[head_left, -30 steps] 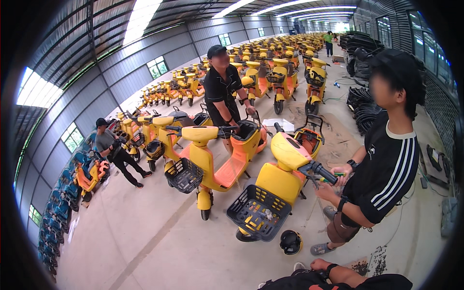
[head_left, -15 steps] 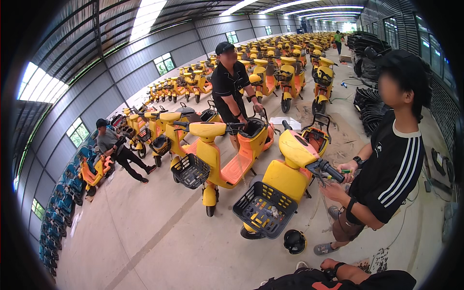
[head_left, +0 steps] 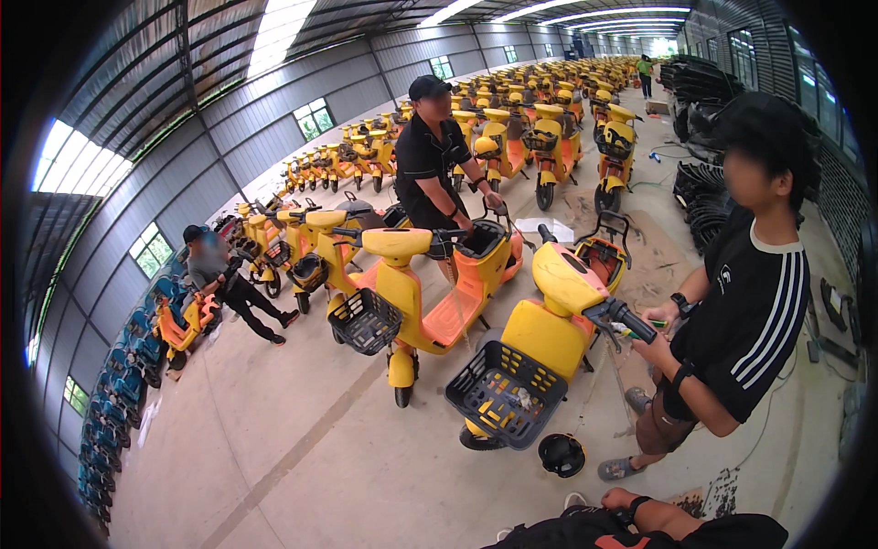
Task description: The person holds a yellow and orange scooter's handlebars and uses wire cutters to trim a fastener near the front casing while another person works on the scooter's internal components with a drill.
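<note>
At the lower edge my right hand [head_left: 618, 500] rests close against my dark clothing, a black band round its wrist. Its fingers are mostly hidden, so I cannot tell whether it holds anything. My left hand is out of view. Nearest to the right hand on the floor is a black helmet [head_left: 562, 455] with a yellowish edge. Beyond it stands a yellow scooter [head_left: 543, 340] with a black front basket [head_left: 506, 395], small pale bits lying inside. A co-worker in a striped black shirt [head_left: 764, 302] stands beside its handlebar grip [head_left: 631, 320], holding a small green item.
Left of it stands another yellow scooter [head_left: 401, 288]; a person in black [head_left: 435, 165] leans over its rear. A person in grey [head_left: 212, 270] stands further left, by rows of teal scooters [head_left: 114, 403]. Black parts [head_left: 704, 201] are piled along the right wall.
The view has shifted slightly. The striped-shirt co-worker's hands have moved up closer to the handlebar grip. The person in grey has turned their head. My right hand stays against my clothing.
</note>
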